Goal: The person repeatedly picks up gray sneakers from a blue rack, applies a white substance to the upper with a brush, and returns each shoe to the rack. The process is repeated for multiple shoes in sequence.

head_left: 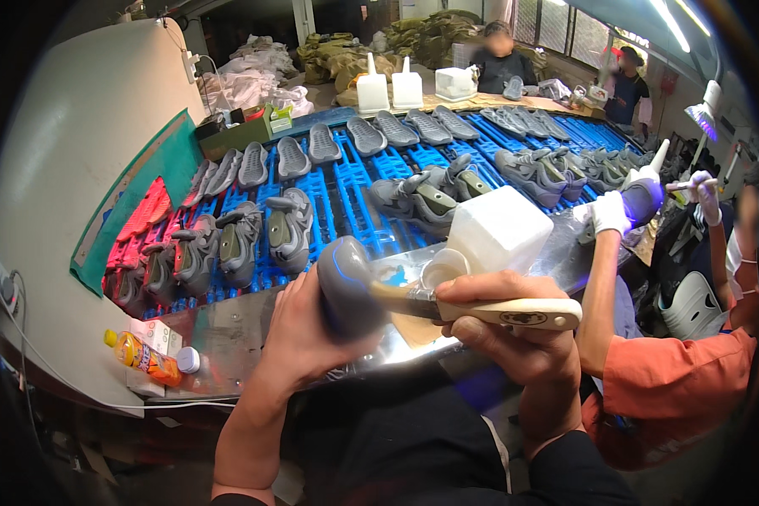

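Note:
Gripped in my left hand (307, 335) is a grey shoe upper (349, 288), its rounded end facing up and a thin bright blue line running across it. My right hand (518, 335) holds a flat paintbrush (512, 314) by its pale wooden handle. The bristles touch, or nearly touch, the side of the shoe upper; blur hides the exact contact. Just behind the brush are a small translucent cup (446, 269) and a white square plastic container (499, 231) on the metal ledge.
A blue slatted conveyor (360, 199) carries grey shoe soles (293, 158) and several grey uppers (290, 231). An orange drink bottle (144, 357) and a white-lidded jar (188, 360) stand left on the metal ledge (228, 335). At right, a co-worker's gloved hand (609, 215) holds another shoe.

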`<state>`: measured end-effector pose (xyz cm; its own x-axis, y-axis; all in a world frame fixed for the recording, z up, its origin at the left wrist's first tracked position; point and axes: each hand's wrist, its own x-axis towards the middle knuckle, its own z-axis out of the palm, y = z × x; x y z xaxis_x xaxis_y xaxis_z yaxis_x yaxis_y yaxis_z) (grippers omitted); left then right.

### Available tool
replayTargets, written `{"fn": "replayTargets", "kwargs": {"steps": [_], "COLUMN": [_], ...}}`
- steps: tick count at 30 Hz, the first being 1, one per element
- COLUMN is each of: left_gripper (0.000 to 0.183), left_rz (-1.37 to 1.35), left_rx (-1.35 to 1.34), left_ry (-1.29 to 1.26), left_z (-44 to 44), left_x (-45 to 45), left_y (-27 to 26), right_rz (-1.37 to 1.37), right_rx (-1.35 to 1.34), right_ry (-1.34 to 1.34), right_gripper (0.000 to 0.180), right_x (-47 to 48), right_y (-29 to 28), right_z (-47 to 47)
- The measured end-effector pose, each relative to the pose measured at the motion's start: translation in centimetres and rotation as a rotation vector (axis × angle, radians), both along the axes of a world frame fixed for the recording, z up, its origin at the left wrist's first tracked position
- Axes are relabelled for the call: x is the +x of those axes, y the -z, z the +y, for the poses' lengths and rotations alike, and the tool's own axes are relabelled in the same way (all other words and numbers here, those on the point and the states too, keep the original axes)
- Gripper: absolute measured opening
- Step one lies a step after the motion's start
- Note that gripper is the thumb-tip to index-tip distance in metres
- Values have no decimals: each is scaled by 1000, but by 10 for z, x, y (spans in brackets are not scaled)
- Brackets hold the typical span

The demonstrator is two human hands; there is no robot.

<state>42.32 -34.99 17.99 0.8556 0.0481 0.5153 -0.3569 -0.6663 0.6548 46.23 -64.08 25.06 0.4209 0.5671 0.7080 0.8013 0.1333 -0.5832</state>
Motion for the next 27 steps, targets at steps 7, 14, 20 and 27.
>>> {"fn": "replayTargets", "kwargs": {"steps": [7,14,20,27], "left_gripper": [72,64,85,115], "left_rz": [169,259,248,191], "left_rx": [-328,-418,-334,-310], "left_ry": [146,71,8,-25], "left_z": [5,6,10,36], "left_x": [10,20,25,28], "left_y": [-15,-21,-16,13], "right_rz": [-2,-94,-99,145], "right_rx": [69,85,104,192], "right_ry": [-20,-36,-36,-124], "right_gripper": [36,35,33,36], "right_x": [30,54,66,72], "right_y": [30,56,78,87], "right_z": [14,23,24,14]}}
